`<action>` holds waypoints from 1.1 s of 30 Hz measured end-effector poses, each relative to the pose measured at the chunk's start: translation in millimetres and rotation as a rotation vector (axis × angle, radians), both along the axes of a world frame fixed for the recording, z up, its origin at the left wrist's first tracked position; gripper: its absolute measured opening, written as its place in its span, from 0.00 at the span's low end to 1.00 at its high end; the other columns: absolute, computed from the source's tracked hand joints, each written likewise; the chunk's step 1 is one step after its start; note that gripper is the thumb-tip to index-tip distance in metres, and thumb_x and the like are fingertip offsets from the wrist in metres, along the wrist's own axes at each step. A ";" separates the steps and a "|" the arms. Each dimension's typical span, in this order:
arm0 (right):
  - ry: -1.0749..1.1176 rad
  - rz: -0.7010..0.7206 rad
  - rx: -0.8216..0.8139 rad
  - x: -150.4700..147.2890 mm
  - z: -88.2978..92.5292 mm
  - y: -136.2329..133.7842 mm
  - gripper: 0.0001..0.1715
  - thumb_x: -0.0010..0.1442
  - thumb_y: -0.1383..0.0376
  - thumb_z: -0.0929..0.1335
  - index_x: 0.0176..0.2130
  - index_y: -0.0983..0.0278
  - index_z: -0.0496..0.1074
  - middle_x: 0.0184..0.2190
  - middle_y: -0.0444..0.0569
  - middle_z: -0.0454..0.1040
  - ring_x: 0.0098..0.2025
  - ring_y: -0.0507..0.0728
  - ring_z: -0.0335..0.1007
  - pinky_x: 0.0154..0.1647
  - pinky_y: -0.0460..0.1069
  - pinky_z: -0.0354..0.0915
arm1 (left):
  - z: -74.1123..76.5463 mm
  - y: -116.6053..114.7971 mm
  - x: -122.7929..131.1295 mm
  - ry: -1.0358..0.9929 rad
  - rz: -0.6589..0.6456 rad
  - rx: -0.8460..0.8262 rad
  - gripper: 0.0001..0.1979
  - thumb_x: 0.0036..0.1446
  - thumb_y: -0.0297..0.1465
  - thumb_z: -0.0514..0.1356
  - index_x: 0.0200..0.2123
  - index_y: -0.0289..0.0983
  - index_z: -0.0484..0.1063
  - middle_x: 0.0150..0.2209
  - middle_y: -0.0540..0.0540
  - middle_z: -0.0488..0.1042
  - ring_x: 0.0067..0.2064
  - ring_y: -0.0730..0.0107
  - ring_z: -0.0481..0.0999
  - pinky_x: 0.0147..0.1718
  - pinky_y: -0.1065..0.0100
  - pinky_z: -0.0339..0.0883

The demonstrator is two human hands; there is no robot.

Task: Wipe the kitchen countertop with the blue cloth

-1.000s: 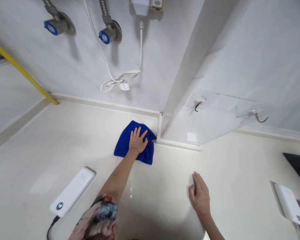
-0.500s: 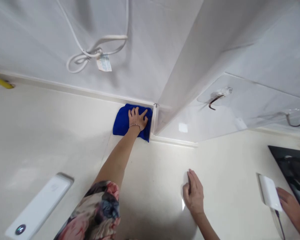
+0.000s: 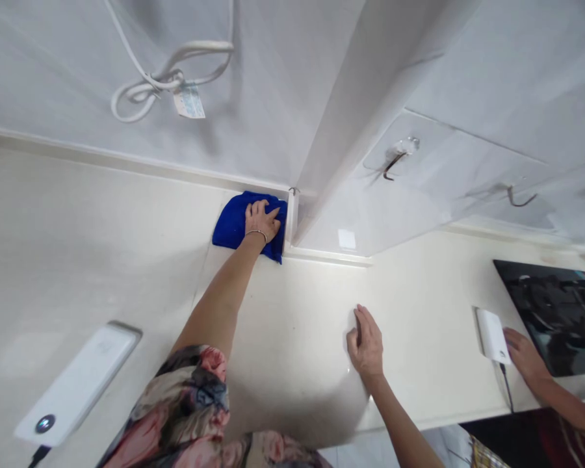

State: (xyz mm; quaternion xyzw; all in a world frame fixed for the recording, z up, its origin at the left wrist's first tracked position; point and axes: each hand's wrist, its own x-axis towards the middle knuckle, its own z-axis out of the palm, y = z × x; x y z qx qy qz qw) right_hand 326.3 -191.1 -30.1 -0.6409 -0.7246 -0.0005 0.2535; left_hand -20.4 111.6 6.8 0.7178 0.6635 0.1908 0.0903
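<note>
– Up at the back, we see a big white wall [image 3: 292, 78]. It sticks out in a corner near the middle.
– Under it we see the wide cream tabletop [image 3: 102, 247]. What is that dark thing at the far right?
– We think it is a shiny black stove top [image 3: 546, 312], lying flat in the tabletop.
– Down at the left we see a long white box [image 3: 78, 383]. It has a round button, and a black wire at its end.
– Next to it is our flowery sleeve [image 3: 185, 403]. Our arm goes from there up to the corner.
– Yes! The blue cloth [image 3: 231, 224] lies on the tabletop in that corner. It is right up against the wall and the little white strip [image 3: 290, 218].
– Our left hand [image 3: 260, 220] lies flat on the cloth with its fingers spread, pressing down. It is not squeezing the cloth.
– Our right hand [image 3: 367, 341] is flat too, palm down, fingers together. It rests on the bare tabletop, well apart from the cloth.
– At the right, another person's hand [image 3: 524, 354] touches a small white box [image 3: 491, 335], just beside the stove top.
– We see a white cord [image 3: 166, 78] hanging in loops on the wall, with a small tag on it.
– Two little hooks [image 3: 394, 159] stick out of the wall at the right.
– And the smallest thing we see is a thin bracelet [image 3: 256, 232] on our left wrist.
</note>
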 end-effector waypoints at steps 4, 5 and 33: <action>0.003 -0.001 0.010 1.7 -4.2 -0.5 0.32 0.67 0.66 0.60 0.68 0.62 0.61 0.66 0.57 0.67 0.68 0.64 0.63 0.67 0.67 0.66 | -2.3 -40.9 -2.0 -0.027 -0.029 0.019 0.22 0.63 0.32 0.54 0.58 0.41 0.77 0.62 0.38 0.65 0.67 0.52 0.59 0.72 0.48 0.45; 0.005 -0.002 0.016 1.8 -5.4 -0.7 0.32 0.68 0.66 0.60 0.68 0.62 0.61 0.66 0.57 0.67 0.68 0.64 0.63 0.67 0.66 0.66 | -2.4 -54.2 -2.2 -0.027 -0.034 0.018 0.22 0.63 0.32 0.54 0.57 0.41 0.77 0.62 0.38 0.65 0.67 0.53 0.59 0.72 0.48 0.44; 0.083 0.030 0.133 0.4 -17.3 2.2 0.29 0.67 0.66 0.59 0.65 0.65 0.65 0.64 0.59 0.69 0.67 0.63 0.62 0.66 0.64 0.65 | -0.4 -304.6 45.1 0.082 -0.113 -0.103 0.33 0.61 0.49 0.61 0.69 0.57 0.63 0.77 0.47 0.45 0.76 0.34 0.39 0.70 0.29 0.37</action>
